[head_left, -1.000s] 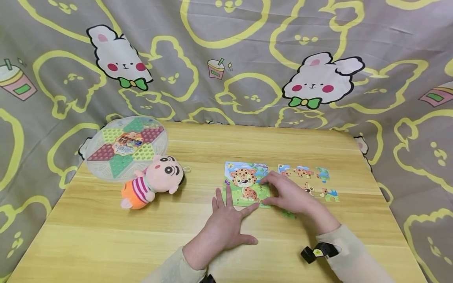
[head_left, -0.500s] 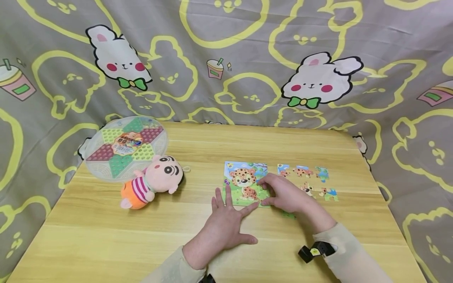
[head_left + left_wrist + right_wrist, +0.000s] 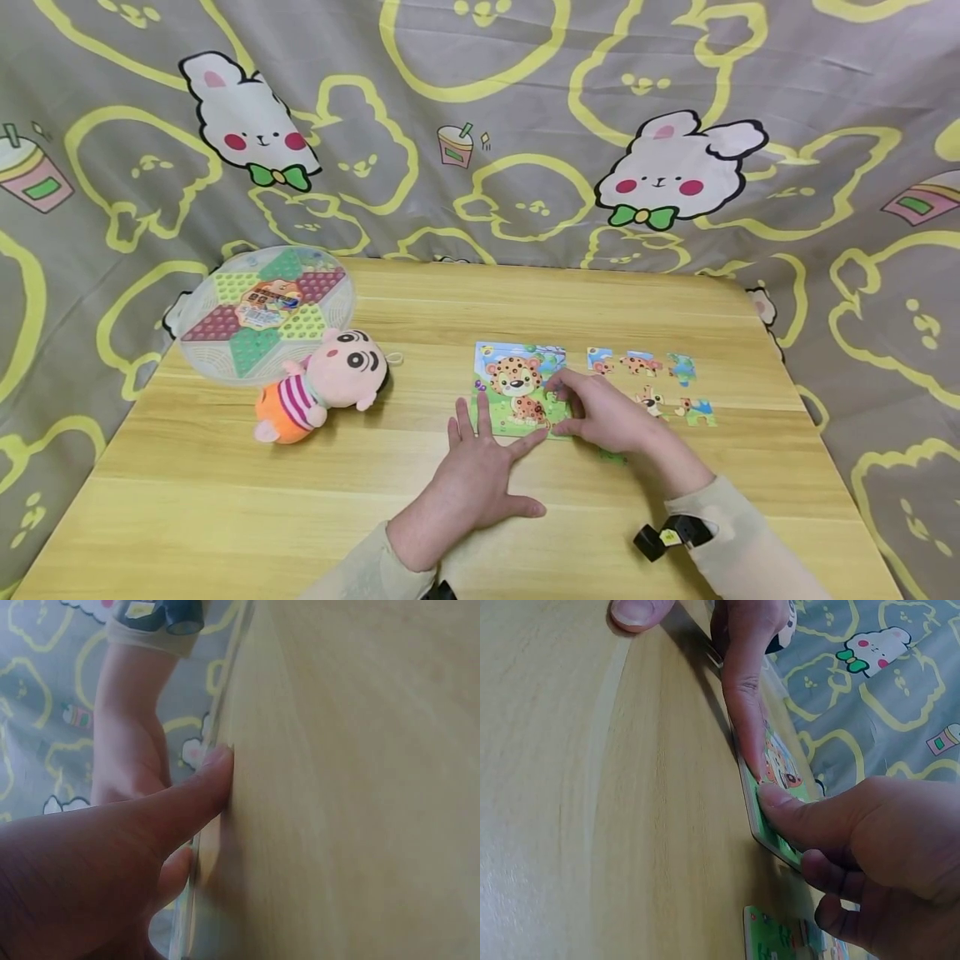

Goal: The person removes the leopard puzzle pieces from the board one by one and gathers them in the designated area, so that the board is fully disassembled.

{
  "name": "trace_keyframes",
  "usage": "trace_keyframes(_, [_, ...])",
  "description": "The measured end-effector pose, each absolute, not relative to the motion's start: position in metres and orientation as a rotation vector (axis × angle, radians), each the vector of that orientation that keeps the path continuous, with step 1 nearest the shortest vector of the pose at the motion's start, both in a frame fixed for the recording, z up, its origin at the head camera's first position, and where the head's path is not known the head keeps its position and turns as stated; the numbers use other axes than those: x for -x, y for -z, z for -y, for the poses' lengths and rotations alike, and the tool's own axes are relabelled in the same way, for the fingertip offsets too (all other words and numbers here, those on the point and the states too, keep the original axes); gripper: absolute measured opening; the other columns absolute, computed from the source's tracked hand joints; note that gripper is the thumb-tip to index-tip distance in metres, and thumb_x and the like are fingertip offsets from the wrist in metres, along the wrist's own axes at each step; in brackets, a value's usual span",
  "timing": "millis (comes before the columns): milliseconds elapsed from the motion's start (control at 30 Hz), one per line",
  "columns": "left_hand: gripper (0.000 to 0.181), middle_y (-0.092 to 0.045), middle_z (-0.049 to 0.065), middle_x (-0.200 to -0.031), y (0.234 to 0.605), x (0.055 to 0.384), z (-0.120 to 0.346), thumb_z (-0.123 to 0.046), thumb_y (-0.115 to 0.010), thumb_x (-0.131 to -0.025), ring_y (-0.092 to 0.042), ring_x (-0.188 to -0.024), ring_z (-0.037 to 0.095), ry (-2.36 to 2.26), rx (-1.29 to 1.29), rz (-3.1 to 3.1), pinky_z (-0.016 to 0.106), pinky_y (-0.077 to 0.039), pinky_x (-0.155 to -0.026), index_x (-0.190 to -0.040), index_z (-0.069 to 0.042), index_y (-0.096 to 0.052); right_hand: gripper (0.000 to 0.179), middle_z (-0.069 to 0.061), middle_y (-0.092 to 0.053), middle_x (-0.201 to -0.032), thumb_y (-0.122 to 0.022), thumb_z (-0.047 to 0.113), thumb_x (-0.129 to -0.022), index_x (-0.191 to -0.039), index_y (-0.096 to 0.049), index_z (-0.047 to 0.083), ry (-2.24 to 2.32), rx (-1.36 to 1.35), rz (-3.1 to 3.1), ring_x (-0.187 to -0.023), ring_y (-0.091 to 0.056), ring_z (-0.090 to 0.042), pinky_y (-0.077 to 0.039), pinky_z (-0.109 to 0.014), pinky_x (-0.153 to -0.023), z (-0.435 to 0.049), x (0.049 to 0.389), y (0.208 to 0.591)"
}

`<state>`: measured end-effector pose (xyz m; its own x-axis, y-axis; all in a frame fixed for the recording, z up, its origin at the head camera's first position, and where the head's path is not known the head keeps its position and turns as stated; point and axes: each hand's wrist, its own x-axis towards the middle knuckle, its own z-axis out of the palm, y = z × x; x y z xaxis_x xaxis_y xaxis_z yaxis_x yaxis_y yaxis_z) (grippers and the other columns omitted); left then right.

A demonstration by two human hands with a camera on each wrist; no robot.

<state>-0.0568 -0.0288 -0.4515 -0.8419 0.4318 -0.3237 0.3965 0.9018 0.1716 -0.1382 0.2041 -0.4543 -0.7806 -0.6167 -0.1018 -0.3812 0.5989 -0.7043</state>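
Note:
A leopard jigsaw puzzle (image 3: 517, 379) lies on the wooden table in the head view. My left hand (image 3: 478, 479) rests at its lower edge, fingers spread and straight, with fingertips on the picture. My right hand (image 3: 611, 412) is at the puzzle's right side, thumb and index finger bent around a puzzle piece (image 3: 557, 408) there. In the right wrist view the thumb (image 3: 784, 806) presses on the green lower corner of the puzzle, beside the left index finger (image 3: 746, 712). The right hand partly covers the piece it works on. In the left wrist view, the left hand (image 3: 90, 862) hides the puzzle.
Right of the puzzle lie several loose jigsaw pieces, among them a blue one (image 3: 682, 368) and a green one (image 3: 612, 457) partly under the right hand. At left are a plush doll (image 3: 322, 387) and a round Chinese checkers board (image 3: 225, 325). A patterned curtain (image 3: 525, 125) hangs behind the table.
The right hand's index finger shifts slightly at the puzzle's right edge. The left hand stays in place, and the loose pieces have not moved.

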Motion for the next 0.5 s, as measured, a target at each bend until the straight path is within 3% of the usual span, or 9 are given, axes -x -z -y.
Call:
trace_keyframes(267, [0.101,-0.011,0.047,-0.162,0.4517,0.0564,0.0287,-0.092,-0.060,-0.076,-0.015,-0.143,0.073,-0.133,-0.610,-2.711,0.070,-0.035,-0.114,-0.164,-0.057,-0.024,0.024,0.002,-0.062,-0.096,-0.069,0.006,-0.103,-0.127,-0.065,0.010,1.084,0.782,-2.476,-0.082,-0.057,-0.017,-0.051,-0.032,-0.073,-0.2054,0.1391,0.4572])
trace_keyframes(500, [0.102,-0.010,0.046,-0.162,0.4513,0.0554,0.0285,-0.093,-0.060,-0.075,-0.015,-0.143,0.073,-0.132,-0.604,-2.711,0.070,-0.035,-0.115,-0.164,-0.058,-0.022,0.021,0.000,-0.063,-0.094,-0.064,0.005,-0.105,-0.126,-0.066,0.007,1.153,0.735,-2.479,-0.083,-0.059,-0.019,-0.052,-0.032,-0.075,-0.2063,0.1408,0.4535])
